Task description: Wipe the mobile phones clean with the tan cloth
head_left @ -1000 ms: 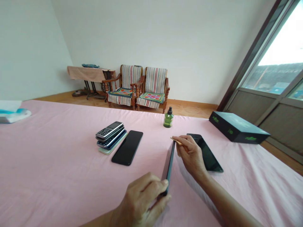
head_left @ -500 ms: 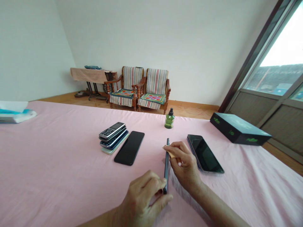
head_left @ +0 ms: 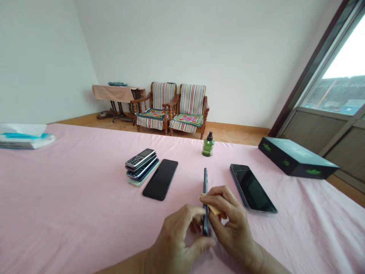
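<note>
A dark smartphone (head_left: 205, 186) stands on its long edge on the pink cloth, its narrow side facing up. My left hand (head_left: 182, 232) is curled about its near end, fingertips against the left face and a slightly blurred thumb by the bottom end. Between the thumb and fingers of my right hand (head_left: 232, 220) is a small folded yellowish cloth (head_left: 213, 209), pressed on the phone's upper edge. Left of it lies a black smartphone (head_left: 161, 179), face up, beside a stack of several phones (head_left: 142, 163). To the right, another dark phone (head_left: 253, 188) rests on a bluish one.
A green spray bottle (head_left: 208, 145) stands beyond the upright phone. At the right is a black box (head_left: 296, 160) with green lettering; a tissue pack (head_left: 28, 140) lies far left. Two wooden chairs (head_left: 188, 102) and a draped sewing table (head_left: 114, 93) stand by the wall.
My right hand has slid the cloth along the phone's edge towards me. My left thumb and fingers have shifted at the near end. The whole view has moved slightly.
</note>
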Available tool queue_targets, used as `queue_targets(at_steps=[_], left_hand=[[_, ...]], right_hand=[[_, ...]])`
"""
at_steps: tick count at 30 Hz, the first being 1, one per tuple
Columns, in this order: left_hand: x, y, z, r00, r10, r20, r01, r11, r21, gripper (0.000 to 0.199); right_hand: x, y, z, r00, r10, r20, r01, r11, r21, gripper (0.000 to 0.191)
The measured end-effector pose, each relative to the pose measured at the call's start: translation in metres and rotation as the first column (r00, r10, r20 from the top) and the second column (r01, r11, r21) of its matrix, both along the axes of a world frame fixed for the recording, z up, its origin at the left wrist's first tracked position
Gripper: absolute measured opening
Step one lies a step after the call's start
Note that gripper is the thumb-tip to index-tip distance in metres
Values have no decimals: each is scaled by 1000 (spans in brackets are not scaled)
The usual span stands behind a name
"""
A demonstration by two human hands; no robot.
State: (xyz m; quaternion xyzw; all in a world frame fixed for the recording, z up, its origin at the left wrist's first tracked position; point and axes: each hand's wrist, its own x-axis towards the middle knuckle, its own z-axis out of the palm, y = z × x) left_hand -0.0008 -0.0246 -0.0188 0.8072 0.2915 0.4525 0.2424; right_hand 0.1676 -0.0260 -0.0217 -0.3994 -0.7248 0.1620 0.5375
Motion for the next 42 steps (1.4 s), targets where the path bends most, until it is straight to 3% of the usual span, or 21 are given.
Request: queue_targets(at_steps=[3,6,10,13,15,19,23,29,31,37,42], left_hand=[[2,2,-2,999,-5,41,11,991,-135,66],[5,8,-8,998,-11,59,25,973,-230,61],[7,17,-9,999,34,39,-24,974,-225,38],[5,20,-2,990,80,-113,-97,982,-162,17],[4,20,2,968,92,-232,-126,983,-132,16],[6,17,6,912,109,-395,-157,983,-93,25],[6,17,4,890,91,-446,-145,986,-88,30],[-12,33,1,896,174,-407,-188,982,7,38],[-16,36,0,893,192,-408,-189,981,48,46],[-4,22,0,838,171,-518,-187,982,22,99],[3,19,5,805,186,-564,-240,971,-22,93]], right_hand=[[-2,-6,-1,997,63,37,-61,997,-45,31],[-2,-5,-2,996,70,50,-62,987,-146,27],[2,3,-3,997,-77,-5,75,975,-210,26],[8,11,-4,975,-220,1,218,965,-147,27],[13,15,-5,958,-285,35,288,949,-129,27],[17,19,-7,938,-330,109,346,919,-189,28],[14,17,-7,946,-308,100,323,918,-229,28],[1,7,-7,956,-240,-167,162,912,-377,25],[0,7,-6,956,-228,-184,151,922,-357,25],[14,19,-5,932,-323,-166,262,914,-309,20],[14,21,-9,941,-288,-180,217,917,-335,22]])
